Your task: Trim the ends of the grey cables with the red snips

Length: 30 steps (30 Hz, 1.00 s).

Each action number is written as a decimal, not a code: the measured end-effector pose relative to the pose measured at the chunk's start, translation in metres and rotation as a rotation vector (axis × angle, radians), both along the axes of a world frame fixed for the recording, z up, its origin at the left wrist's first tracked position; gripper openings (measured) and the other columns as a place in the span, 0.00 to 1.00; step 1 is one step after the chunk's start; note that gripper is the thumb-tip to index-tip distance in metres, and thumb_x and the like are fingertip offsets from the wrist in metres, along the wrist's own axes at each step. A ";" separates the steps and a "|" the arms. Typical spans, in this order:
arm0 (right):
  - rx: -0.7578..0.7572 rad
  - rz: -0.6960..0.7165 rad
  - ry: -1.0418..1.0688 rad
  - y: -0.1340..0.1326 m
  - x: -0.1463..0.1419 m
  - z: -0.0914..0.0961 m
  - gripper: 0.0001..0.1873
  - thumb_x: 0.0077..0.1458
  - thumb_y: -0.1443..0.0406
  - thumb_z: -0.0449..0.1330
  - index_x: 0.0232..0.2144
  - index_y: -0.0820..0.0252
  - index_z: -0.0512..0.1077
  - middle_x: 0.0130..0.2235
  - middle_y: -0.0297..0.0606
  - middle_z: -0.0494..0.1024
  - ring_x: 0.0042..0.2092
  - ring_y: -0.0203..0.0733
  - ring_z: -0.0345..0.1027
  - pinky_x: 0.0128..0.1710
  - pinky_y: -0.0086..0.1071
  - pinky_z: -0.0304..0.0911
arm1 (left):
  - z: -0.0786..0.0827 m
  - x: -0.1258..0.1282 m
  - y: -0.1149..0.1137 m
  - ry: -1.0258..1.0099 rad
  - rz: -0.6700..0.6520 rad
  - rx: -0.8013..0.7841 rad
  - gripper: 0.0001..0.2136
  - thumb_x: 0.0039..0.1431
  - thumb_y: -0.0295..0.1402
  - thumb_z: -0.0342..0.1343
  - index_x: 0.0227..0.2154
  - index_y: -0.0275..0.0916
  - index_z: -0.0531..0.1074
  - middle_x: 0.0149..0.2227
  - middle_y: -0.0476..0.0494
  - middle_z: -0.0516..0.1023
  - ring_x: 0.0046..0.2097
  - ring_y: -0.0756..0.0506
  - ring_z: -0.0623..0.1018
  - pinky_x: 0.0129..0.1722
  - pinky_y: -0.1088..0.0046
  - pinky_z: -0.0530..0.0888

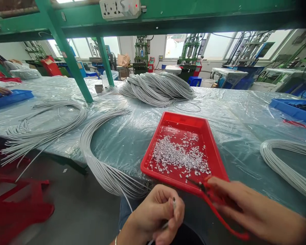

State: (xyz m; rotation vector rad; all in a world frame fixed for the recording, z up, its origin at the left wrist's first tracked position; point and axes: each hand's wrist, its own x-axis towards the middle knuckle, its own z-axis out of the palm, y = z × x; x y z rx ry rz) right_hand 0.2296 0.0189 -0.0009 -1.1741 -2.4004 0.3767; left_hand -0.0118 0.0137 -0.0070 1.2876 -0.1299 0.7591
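My left hand (156, 212) pinches the end of a thin grey cable (171, 208) at the bottom centre, its tip pointing up. My right hand (247, 207) grips a red-handled cutting tool (214, 204) just to the right, the dark blades (200, 186) close to the near rim of a red tray (209, 136). The tray holds a heap of small silvery cut pieces (178, 156). A bundle of grey cables (99, 166) curves off the table edge toward my left hand.
The table (234, 112) has a clear plastic cover. More grey cable bundles lie at the left (48, 126), far centre (155, 88) and right (285, 163). Blue trays sit far left (10, 98) and far right (293, 109). Another person's hand (0, 90) rests far left. Red stool (17, 200) on floor.
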 end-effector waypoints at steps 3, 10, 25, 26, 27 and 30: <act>-0.078 -0.058 0.547 0.007 -0.012 0.003 0.33 0.50 0.49 0.54 0.52 0.63 0.56 0.44 0.45 0.67 0.42 0.38 0.64 0.42 0.29 0.62 | 0.004 0.004 0.000 0.013 0.197 0.018 0.10 0.60 0.32 0.48 0.29 0.29 0.65 0.23 0.47 0.63 0.15 0.59 0.64 0.09 0.89 0.53; -0.293 0.207 0.864 -0.005 -0.070 0.021 0.18 0.43 0.58 0.63 0.29 0.69 0.65 0.17 0.29 0.59 0.19 0.24 0.49 0.19 0.20 0.44 | 0.010 0.019 0.004 0.305 0.793 0.186 0.21 0.49 0.46 0.57 0.30 0.29 0.63 0.14 0.54 0.57 0.14 0.59 0.59 0.11 0.89 0.50; 0.032 -0.143 1.259 -0.003 -0.092 0.004 0.24 0.33 0.54 0.66 0.27 0.66 0.66 0.21 0.31 0.62 0.24 0.28 0.53 0.25 0.23 0.50 | 0.011 0.031 0.014 0.203 0.837 0.160 0.21 0.46 0.42 0.61 0.23 0.33 0.54 0.16 0.54 0.58 0.14 0.61 0.57 0.12 0.87 0.50; 0.045 -0.138 1.249 -0.003 -0.092 0.002 0.22 0.33 0.56 0.66 0.27 0.66 0.66 0.21 0.32 0.63 0.23 0.29 0.54 0.24 0.23 0.51 | 0.010 0.031 0.014 0.206 0.842 0.180 0.21 0.47 0.42 0.60 0.24 0.32 0.54 0.16 0.54 0.59 0.14 0.60 0.57 0.12 0.87 0.51; 0.058 -0.130 1.240 -0.002 -0.092 -0.001 0.21 0.33 0.58 0.66 0.27 0.65 0.67 0.22 0.33 0.65 0.24 0.29 0.55 0.24 0.23 0.52 | 0.008 0.032 0.014 0.214 0.844 0.199 0.20 0.48 0.42 0.59 0.24 0.32 0.55 0.15 0.53 0.59 0.14 0.60 0.57 0.12 0.87 0.51; 0.120 -0.174 1.269 -0.004 -0.096 -0.004 0.16 0.34 0.59 0.66 0.25 0.64 0.69 0.26 0.34 0.69 0.26 0.31 0.59 0.26 0.24 0.54 | 0.010 0.034 0.007 0.232 0.921 0.202 0.21 0.47 0.44 0.59 0.23 0.31 0.57 0.16 0.51 0.60 0.16 0.60 0.57 0.14 0.86 0.54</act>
